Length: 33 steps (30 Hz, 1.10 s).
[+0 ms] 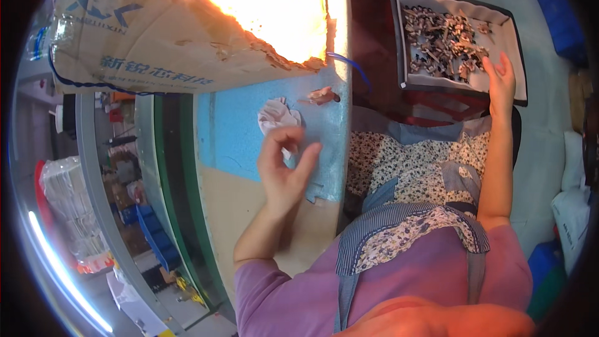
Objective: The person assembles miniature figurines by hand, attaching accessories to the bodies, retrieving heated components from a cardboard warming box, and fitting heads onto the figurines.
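Above the blue mat (231, 131) hovers my left hand (284, 171), its thumb and fingers curved apart with nothing between them. Just beyond it lies a crumpled whitish cloth (274, 114). A small pinkish-brown piece, shaped like a little figure (321, 96), rests near the table's right edge. On my right, a black-rimmed tray (515, 37) with a pale lining holds a heap of small brown and pinkish pieces (443, 40). My right hand (502, 81) reaches to the tray's near right side, fingers apart. I see nothing held in it.
A worn cardboard box (143, 31) stands on the table's far part, its inside glaring with light. A blue cord (352, 65) sticks out beside it. Shelving with a blue bin (156, 237) is at left. White bags (571, 212) lie at far right. A patterned apron (424, 175) covers my lap.
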Tool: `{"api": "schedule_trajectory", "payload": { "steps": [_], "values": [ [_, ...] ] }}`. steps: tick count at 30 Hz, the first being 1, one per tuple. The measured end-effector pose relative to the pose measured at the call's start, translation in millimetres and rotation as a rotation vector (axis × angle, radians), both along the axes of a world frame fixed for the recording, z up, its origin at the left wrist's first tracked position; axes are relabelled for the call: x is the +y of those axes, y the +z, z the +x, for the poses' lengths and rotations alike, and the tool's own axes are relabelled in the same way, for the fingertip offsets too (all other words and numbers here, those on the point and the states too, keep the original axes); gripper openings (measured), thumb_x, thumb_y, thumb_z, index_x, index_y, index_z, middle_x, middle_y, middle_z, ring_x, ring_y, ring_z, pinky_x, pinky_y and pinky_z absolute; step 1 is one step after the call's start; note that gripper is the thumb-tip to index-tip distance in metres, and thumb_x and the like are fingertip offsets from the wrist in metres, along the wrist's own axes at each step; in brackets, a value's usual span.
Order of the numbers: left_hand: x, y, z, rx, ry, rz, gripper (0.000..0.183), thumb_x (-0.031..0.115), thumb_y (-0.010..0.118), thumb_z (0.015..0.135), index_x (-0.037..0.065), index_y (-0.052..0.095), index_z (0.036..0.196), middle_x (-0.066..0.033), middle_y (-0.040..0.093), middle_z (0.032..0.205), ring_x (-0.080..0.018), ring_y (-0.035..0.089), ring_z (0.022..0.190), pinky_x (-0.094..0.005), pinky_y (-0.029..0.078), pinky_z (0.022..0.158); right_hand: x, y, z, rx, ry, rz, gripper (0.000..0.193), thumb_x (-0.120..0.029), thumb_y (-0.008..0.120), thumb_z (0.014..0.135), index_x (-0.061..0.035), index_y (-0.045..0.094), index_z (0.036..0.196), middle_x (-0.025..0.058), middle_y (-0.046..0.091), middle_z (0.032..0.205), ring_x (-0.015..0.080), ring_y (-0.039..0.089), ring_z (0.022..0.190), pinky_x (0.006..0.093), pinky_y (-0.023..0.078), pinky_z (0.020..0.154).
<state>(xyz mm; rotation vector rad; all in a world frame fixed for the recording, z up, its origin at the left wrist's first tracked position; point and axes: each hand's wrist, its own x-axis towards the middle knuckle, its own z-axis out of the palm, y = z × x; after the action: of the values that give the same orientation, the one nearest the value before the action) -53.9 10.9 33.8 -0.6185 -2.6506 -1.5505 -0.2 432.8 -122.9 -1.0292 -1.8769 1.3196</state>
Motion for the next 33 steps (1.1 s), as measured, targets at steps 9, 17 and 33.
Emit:
{"api": "schedule_trajectory", "payload": {
  "steps": [9,17,33],
  "values": [
    [35.2,-35.3,-38.8,0.089,0.067,-0.125,0.049,0.009,0.083,0.070,0.001,0.052,0.107,-0.0049,0.060,0.090,-0.0122,0.058,0.084,-0.0265,0.047,0.080,-115.0,104.0,-125.1,0.432,0.643,0.189,0.018,-0.008,0.066,0.082,-0.0015,0.063,0.099,0.0072,0.063,0.096,0.0175,0.062,0.085,0.0293,0.050,0.076],
    [42.6,-24.5,-43.1,0.160,0.069,-0.111,0.034,0.004,0.080,0.071,0.003,0.058,0.096,-0.0073,0.066,0.087,-0.0180,0.063,0.078,-0.0271,0.048,0.071,-196.3,140.2,-308.4,0.300,1.014,0.587,0.010,-0.002,0.057,0.074,0.0010,0.063,0.082,0.0195,0.062,0.079,0.0350,0.062,0.079,0.0415,0.048,0.069],
    [39.9,-9.7,-44.4,0.256,0.041,-0.187,0.033,0.006,0.078,0.072,0.004,0.063,0.102,-0.0043,0.063,0.081,-0.0149,0.060,0.075,-0.0288,0.045,0.074,-232.3,143.9,-344.3,0.353,0.995,0.369,0.011,-0.008,0.063,0.074,-0.0010,0.060,0.082,0.0115,0.065,0.075,0.0254,0.065,0.068,0.0334,0.052,0.069]
  ]
}}
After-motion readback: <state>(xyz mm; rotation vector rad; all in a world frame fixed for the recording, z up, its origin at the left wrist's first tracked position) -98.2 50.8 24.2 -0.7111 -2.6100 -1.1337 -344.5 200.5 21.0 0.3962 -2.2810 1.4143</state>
